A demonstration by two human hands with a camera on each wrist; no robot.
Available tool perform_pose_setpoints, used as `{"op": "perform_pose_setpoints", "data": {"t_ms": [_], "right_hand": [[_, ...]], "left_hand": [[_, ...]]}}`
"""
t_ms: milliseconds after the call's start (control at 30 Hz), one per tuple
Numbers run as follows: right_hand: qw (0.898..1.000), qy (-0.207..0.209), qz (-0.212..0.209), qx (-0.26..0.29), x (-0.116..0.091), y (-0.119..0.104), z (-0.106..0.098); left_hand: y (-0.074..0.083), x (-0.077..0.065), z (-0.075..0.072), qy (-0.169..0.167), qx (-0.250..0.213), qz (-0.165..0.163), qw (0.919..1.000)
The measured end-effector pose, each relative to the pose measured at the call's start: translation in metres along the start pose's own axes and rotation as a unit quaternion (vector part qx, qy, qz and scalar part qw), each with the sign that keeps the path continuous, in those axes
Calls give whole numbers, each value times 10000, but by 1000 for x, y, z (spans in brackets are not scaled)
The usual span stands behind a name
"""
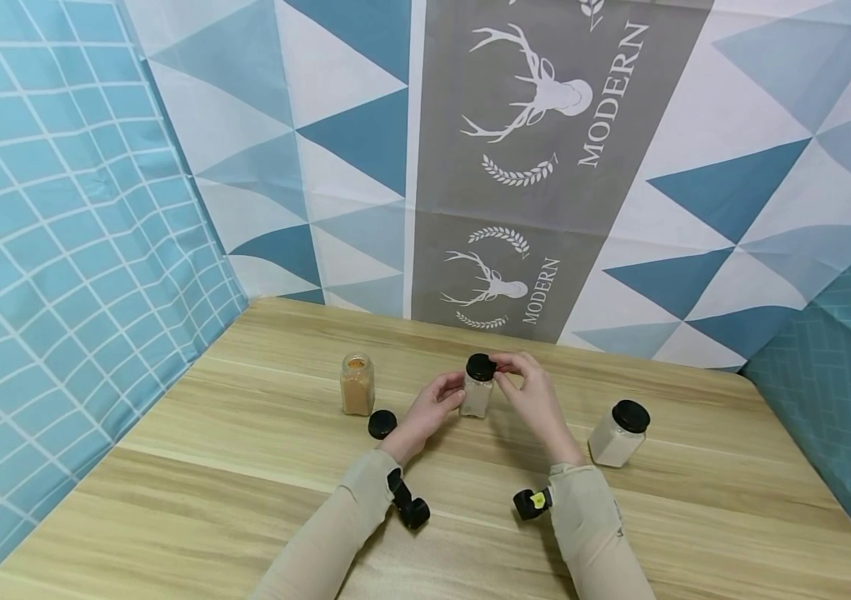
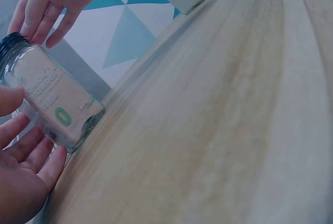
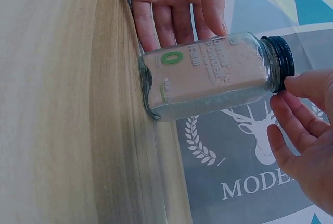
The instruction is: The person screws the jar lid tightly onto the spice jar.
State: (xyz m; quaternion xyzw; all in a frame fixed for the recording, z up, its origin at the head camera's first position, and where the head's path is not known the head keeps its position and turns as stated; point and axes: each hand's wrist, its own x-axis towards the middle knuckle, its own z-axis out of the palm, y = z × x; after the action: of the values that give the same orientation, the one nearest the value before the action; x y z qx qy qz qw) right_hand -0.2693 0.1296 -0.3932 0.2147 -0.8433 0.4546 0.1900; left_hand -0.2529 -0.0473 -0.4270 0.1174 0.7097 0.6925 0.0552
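Note:
A clear glass spice jar [image 1: 476, 398] of pale powder stands upright on the wooden table, its black lid [image 1: 481, 367] on top. ONION POWDER and a green ring mark the jar's side in the right wrist view. My left hand [image 1: 434, 412] holds the jar low on its body, thumb on one side and fingers on the other. At the top, my right hand [image 1: 530, 395] pinches the lid's edge between thumb and fingers. Left of my left hand, an uncapped jar of orange-brown powder [image 1: 357, 392] stands near a loose black lid [image 1: 382, 424] lying flat.
Another black-capped jar of pale powder [image 1: 615, 440] stands to the right of my right hand. Behind the wooden table [image 1: 260, 433] hangs a patterned cloth [image 1: 350, 150] with deer heads and triangles. Blue tiled-pattern sheets [image 1: 42, 208] close off both sides.

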Motion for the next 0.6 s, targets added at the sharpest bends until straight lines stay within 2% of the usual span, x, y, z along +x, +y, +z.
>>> {"op": "perform_pose_setpoints", "data": {"t_ms": [333,600], "right_hand": [[10000,-13,-43,-21,0,1,0],[9992,-354,158,-86,0,1,0]], "left_hand": [[-1,0,-1,-24,0,-40,10000],[-1,0,-1,-21,6,-57,10000]]}}
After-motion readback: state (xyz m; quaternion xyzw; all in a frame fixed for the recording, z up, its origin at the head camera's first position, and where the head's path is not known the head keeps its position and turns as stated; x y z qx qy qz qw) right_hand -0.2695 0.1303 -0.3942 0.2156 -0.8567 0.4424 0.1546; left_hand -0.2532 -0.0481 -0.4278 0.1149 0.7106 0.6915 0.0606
